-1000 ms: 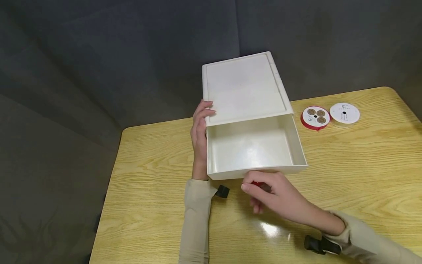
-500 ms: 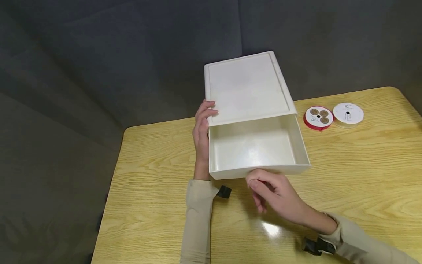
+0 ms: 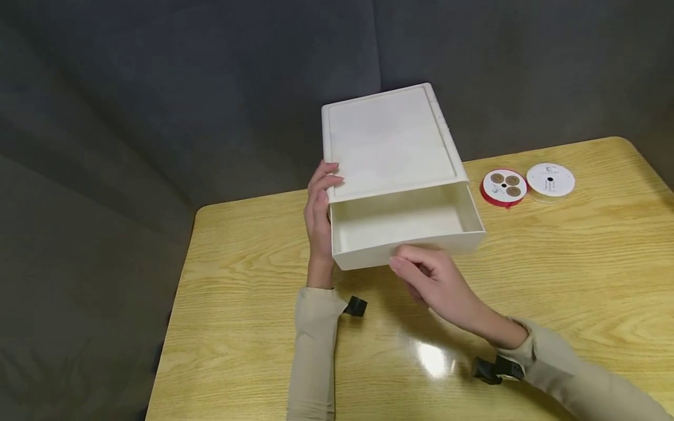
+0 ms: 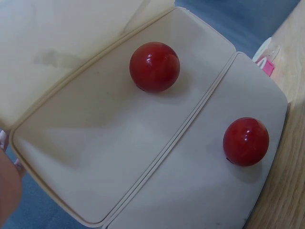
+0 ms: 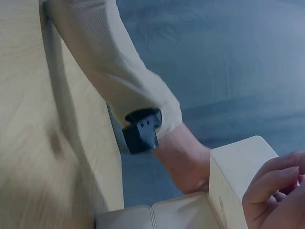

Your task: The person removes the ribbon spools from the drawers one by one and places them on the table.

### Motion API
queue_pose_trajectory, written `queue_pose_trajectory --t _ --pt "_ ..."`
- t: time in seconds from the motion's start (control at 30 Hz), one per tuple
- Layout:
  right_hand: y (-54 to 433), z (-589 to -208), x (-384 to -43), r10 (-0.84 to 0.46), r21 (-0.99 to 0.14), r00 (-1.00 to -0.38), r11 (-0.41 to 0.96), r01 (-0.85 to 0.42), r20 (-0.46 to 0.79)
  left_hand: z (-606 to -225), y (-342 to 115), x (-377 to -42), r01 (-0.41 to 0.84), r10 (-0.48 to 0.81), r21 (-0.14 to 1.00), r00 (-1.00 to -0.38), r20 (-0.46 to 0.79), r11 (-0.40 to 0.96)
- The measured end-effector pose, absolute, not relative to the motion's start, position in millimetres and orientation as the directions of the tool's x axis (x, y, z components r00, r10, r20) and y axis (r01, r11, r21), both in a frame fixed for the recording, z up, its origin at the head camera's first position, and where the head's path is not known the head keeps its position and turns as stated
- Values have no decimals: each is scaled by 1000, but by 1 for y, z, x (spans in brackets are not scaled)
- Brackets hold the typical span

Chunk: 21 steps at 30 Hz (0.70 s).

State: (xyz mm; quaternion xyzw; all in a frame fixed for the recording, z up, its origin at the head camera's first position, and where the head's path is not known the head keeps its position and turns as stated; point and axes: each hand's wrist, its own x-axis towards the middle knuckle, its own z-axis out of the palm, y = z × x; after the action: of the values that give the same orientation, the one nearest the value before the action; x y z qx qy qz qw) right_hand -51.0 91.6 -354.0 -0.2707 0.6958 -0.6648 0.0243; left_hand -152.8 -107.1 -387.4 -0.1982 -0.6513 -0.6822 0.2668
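Note:
A white drawer unit stands on the table with its top drawer partly pulled out; I see nothing inside. My left hand grips its left side, fingertips bent over the top edge. At the drawer's front, my right hand has its fingers curled round a round red knob, mostly hidden behind them. Below the pulled-out drawer, the left wrist view shows two shut drawer fronts, one bearing a red knob, the other a second red knob.
To the right of the unit lie a spool of red ribbon and a pale ribbon spool, side by side. A dark curtain hangs behind the wooden table.
The top drawer has slid partway into the unit, with the right hand moving forward along with it. My left hand keeps its hold on the side.

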Motion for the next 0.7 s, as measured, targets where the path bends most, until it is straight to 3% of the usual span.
queue_pose_trajectory --t 0.7 --pt "80 -355 -105 -361 -948 -882 -23 -316 303 -389 -105 -153 608 -117 794 -787 605 17"
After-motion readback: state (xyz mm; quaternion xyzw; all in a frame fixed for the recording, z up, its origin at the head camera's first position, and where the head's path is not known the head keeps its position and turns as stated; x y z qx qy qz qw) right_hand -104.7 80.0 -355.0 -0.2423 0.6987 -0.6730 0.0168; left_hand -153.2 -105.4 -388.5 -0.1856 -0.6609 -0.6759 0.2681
